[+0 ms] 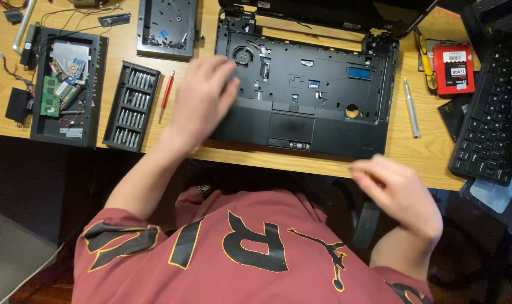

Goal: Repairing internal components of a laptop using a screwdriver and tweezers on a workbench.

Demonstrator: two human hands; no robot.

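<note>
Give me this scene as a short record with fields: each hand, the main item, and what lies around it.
Left hand: open, resting on the left end of the laptop base
Right hand: blurred, off the desk edge, holding nothing visible
Laptop base: black, keyboard removed, fan exposed
Left of it: red screwdriver, bit set case, tray of parts
Right of it: silver tool, detached keyboard

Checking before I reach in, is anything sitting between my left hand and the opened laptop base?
Nothing visible: the left hand already rests on the laptop base at its left edge. The right hand hangs off the desk.
</note>
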